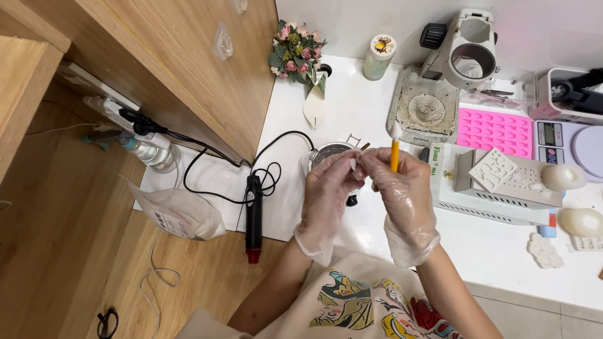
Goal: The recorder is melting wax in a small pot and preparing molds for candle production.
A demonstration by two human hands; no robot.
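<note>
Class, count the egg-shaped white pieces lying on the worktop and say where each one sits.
2. One egg-shaped piece lies on the white box by the scale; the other egg-shaped piece lies below it near the right edge. Others may be out of frame.

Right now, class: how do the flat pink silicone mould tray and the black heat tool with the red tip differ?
The pink silicone mould tray is a flat rectangle dimpled with small cavities; the black heat tool is a slim stick with a cord. The tray lies on the person's right, the tool on their left. Neither is being touched; both rest on the white worktop.

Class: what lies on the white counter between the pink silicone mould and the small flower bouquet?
Head view: a square grey stone slab and a pale green cylindrical jar.
</note>
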